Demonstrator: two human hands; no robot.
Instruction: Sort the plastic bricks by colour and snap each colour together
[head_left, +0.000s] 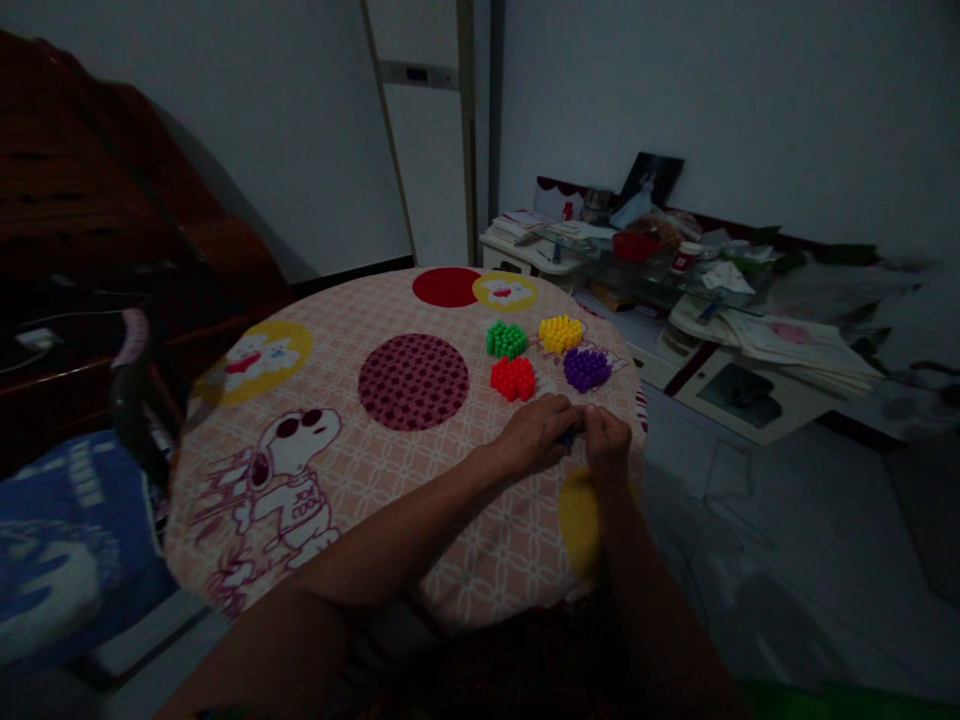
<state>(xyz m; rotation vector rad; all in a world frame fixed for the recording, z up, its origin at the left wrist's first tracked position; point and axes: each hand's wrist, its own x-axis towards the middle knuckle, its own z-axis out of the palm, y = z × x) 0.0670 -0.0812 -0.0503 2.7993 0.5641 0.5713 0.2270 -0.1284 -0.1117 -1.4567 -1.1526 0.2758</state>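
Observation:
My left hand (534, 437) is closed over the near right part of the round table, around a small dark blue piece (568, 436) that is mostly hidden by the fingers. Touching its fingertips, my right hand (609, 438) is closed in a pinch; what lies between its fingers is too small to make out. Just beyond the hands are four-sided groupings of small knobbly plastic pieces: a red cluster (514, 379), a green cluster (506, 340), a yellow cluster (561, 334) and a purple cluster (587, 369).
A patterned cloth (352, 470) covers the round table. To the left stand a dark wooden bench (90, 180) and a chair with a blue cover (75, 540). Papers (795, 345), a red bowl (634, 246) and a cup (684, 258) crowd a low cabinet at the right.

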